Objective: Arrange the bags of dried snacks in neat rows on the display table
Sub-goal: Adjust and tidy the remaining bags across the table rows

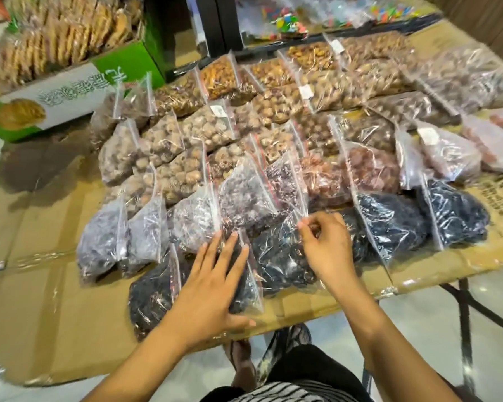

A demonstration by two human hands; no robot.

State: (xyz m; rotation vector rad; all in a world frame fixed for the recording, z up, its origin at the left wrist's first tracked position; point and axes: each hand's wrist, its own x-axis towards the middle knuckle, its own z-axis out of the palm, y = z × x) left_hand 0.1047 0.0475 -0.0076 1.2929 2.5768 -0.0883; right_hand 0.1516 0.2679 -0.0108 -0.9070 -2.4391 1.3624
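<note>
Bags of dried snacks [273,134] in overlapping rows across the middle and right of the desk [41,233], a box [70,91] of packed biscuits at back left, bags of sweets [302,18] at the far back, left hand [212,282] and right hand [328,248] on the nearest bags.

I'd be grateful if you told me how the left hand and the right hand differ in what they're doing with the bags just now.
The left hand lies flat, fingers spread, on a dark bag at the table's near edge; the right hand is curled. The left presses down with its palm, while the right pinches the clear top of a neighbouring dark bag. Both are bare and touch bags of dark dried fruit in the front row.
</note>
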